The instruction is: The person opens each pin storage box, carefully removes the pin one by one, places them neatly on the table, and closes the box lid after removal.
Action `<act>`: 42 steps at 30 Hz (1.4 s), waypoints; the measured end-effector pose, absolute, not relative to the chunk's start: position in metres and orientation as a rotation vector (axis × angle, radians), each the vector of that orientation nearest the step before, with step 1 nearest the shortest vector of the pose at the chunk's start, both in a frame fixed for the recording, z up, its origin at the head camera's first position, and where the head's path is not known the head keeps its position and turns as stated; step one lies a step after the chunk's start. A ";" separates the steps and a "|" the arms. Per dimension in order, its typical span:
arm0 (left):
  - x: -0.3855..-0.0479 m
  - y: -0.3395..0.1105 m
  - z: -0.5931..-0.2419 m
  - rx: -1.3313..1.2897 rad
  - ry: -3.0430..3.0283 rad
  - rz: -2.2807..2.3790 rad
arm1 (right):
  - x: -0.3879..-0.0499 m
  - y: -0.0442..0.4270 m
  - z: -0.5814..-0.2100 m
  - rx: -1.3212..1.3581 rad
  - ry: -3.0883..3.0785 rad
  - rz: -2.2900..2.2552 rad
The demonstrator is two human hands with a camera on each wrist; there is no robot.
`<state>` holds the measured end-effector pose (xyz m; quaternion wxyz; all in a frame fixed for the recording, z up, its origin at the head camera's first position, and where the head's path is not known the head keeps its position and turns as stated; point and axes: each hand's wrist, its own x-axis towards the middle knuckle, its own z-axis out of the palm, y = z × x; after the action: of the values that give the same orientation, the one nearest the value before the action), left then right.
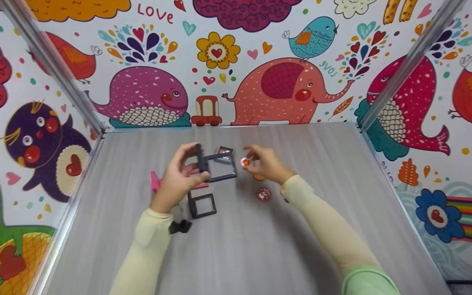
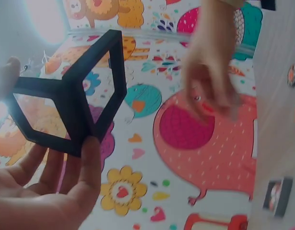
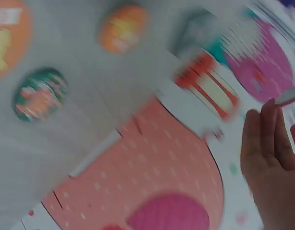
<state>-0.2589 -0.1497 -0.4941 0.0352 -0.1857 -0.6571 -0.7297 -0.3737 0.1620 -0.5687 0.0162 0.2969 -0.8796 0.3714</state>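
My left hand (image 1: 178, 177) grips a black hinged frame (image 1: 222, 178) that stands unfolded above the table; in the left wrist view the two open windows of the black frame (image 2: 76, 110) meet at a corner above my fingertips. Just right of it, my right hand (image 1: 269, 164) pinches a small round badge (image 1: 246, 162) with an orange centre. In the right wrist view only the edge of the badge (image 3: 289, 95) shows at the fingertips of my right hand (image 3: 274, 158).
A smaller black frame (image 1: 204, 205) lies below my left hand, with a black piece (image 1: 180, 226) and a pink item (image 1: 155, 180) nearby. A dark-edged case (image 1: 225, 151) lies behind the held frame. A red round badge (image 1: 264, 194) and orange ones (image 3: 123, 28) lie right. Patterned walls surround the table.
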 end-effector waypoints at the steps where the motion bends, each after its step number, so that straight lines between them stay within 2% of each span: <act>1: -0.257 -0.160 -0.493 -0.537 -2.021 -2.249 | -0.379 0.156 -0.579 0.972 -2.776 1.102; 7: -0.248 -0.226 -0.497 -0.395 -2.054 -2.154 | -0.398 0.139 -0.622 1.011 -2.942 0.828; 15: -0.234 -0.336 -0.508 -0.140 -2.164 -2.003 | -0.395 0.142 -0.643 1.088 -2.991 0.698; 20: -0.229 -0.381 -0.535 -0.062 -2.180 -2.128 | -0.393 0.144 -0.651 1.128 -2.968 0.688; 26: -0.236 -0.390 -0.584 0.084 -2.231 -2.116 | -0.396 0.146 -0.648 1.085 -2.984 0.778; 31: -0.245 -0.383 -0.617 0.208 -2.255 -2.160 | -0.405 0.142 -0.644 0.922 -3.019 0.944; 38: -0.255 -0.373 -0.634 0.289 -2.365 -2.182 | -0.428 0.124 -0.638 0.666 -2.991 1.228; 42: -0.256 -0.366 -0.640 0.301 -2.324 -2.228 | -0.439 0.112 -0.639 0.608 -3.041 1.176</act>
<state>-0.2559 -0.3663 -0.6397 -0.0459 0.0929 -0.7178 -0.6885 -0.4391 0.1121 -0.6391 -0.0873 0.1827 -0.9134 0.3531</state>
